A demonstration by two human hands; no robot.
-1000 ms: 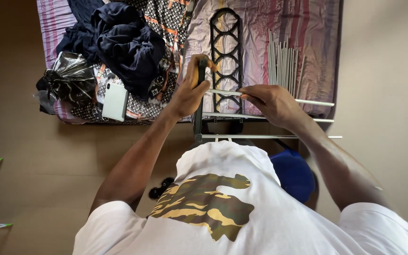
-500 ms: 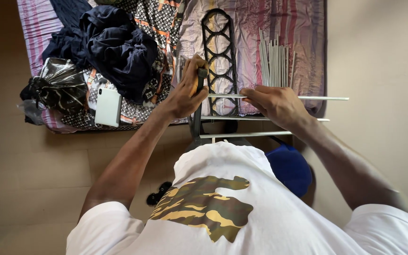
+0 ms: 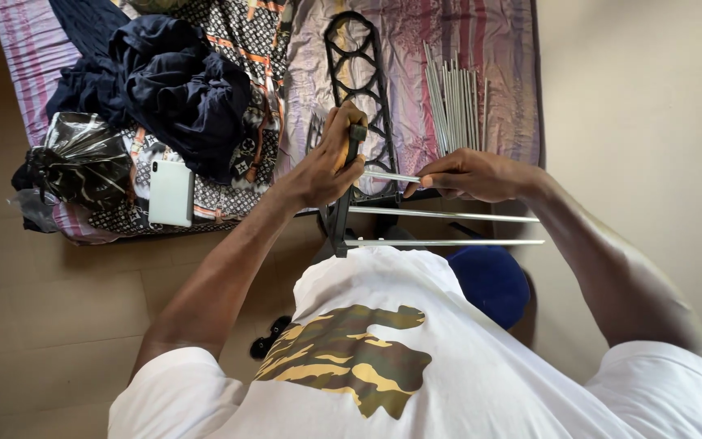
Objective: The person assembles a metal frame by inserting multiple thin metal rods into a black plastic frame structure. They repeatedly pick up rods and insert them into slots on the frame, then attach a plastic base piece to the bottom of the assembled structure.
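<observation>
We see our left hand (image 3: 327, 167) wrapped tight around the top of a black plastic side piece (image 3: 340, 219) that stands up from the floor (image 3: 58, 325) close to our body. The fingers are pressed together around it, and the thumb lies along the top.

Our right hand (image 3: 469, 173) is at 3 o'clock from the left hand. Its fingertips (image 3: 418, 184) pinch a thin grey metal rod (image 3: 387, 177). The rod lies flat and points toward 9 o'clock, and its far end meets the black side piece just under our left hand. We cannot tell if the rod end is inside the piece.

Below that rod, toward 6 o'clock, two more grey rods (image 3: 448, 229) stick out of the same side piece and run toward 3 o'clock. They lie one under the other, a little apart.

At 12 o'clock from our hands there is a bed (image 3: 497, 49) with a striped purple cover. A second black side piece (image 3: 357, 81) with round holes lies flat on it. Just beside it, toward 3 o'clock, lies a bundle of loose grey rods (image 3: 452, 102).

At 9 o'clock from the left hand, well apart from it, a pale phone (image 3: 171, 193) lies on the bed. A heap of dark blue clothes (image 3: 164, 89) is near it toward 12 o'clock, and a shiny black bag (image 3: 79, 158) sits at the bed's edge.

A blue cap (image 3: 489, 280) lies on the floor under our right arm
</observation>
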